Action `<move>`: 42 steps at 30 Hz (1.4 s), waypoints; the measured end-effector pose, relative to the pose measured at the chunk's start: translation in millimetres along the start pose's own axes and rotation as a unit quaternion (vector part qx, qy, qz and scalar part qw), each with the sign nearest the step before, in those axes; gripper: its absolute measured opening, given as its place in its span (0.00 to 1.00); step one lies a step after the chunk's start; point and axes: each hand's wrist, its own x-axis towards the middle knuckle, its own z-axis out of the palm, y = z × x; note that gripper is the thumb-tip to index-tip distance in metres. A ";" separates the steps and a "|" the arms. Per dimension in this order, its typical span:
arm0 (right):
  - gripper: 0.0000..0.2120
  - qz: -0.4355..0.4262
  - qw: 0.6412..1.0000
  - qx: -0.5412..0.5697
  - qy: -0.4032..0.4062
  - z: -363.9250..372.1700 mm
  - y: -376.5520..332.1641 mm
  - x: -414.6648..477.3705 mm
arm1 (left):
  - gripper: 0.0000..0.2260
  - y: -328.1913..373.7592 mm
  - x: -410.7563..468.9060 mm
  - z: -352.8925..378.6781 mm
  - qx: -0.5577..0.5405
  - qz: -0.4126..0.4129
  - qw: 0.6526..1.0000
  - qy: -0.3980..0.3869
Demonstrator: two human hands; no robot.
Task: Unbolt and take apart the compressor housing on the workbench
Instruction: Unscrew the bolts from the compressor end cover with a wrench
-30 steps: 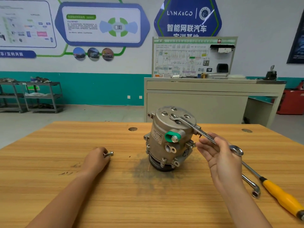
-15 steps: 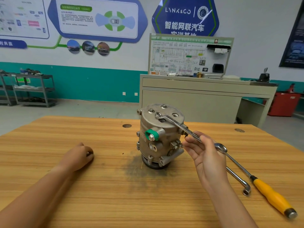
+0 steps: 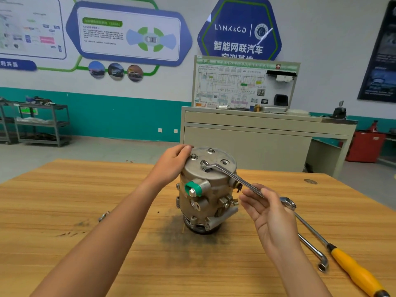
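Note:
A grey metal compressor (image 3: 205,189) with a green cap stands upright in the middle of the wooden workbench (image 3: 107,243). A ring spanner (image 3: 233,177) sits with its ring on a bolt in the compressor's top face, and its shaft slopes down to the right. My right hand (image 3: 267,211) holds the spanner's shaft near the lower end between thumb and fingers. My left hand (image 3: 173,161) rests on the upper left edge of the compressor's top, fingers curled over the rim. A loose bolt (image 3: 104,216) lies on the bench to the left, partly hidden by my left forearm.
To the right on the bench lie a yellow-handled screwdriver (image 3: 351,269) and an L-shaped socket wrench (image 3: 315,251). A dark grease stain spreads around the compressor's base. Beyond the bench stand a beige cabinet (image 3: 246,142) and grey shelving (image 3: 40,123).
My left hand has left the bolt on the bench at the left and moved up onto the top left edge of the compressor. My right hand stays on the spanner.

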 end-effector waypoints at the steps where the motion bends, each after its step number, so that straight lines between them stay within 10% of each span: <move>1: 0.10 -0.002 1.000 -0.002 0.003 0.3 -2.2 0.6 | 0.16 -0.2 -3.0 0.1 0.014 0.007 1.000 0.016; 8: 0.10 -0.061 0.995 -0.074 0.015 2.0 -18.8 -3.7 | 0.15 -11.7 -37.0 5.9 0.182 0.070 0.965 0.177; 16: 0.11 -0.083 0.990 -0.115 0.016 3.4 -28.4 -8.0 | 0.35 -14.2 -62.9 31.0 -0.023 0.030 0.996 0.078; 25: 0.11 -0.115 0.982 -0.148 0.033 -9.9 -37.4 -10.2 | 0.24 -7.6 -68.3 52.0 -0.158 -0.017 0.981 0.115; 42: 0.15 -0.149 0.964 -0.192 0.112 -8.3 -27.4 -7.5 | 0.40 -4.3 -68.9 54.7 -0.016 0.032 0.987 0.159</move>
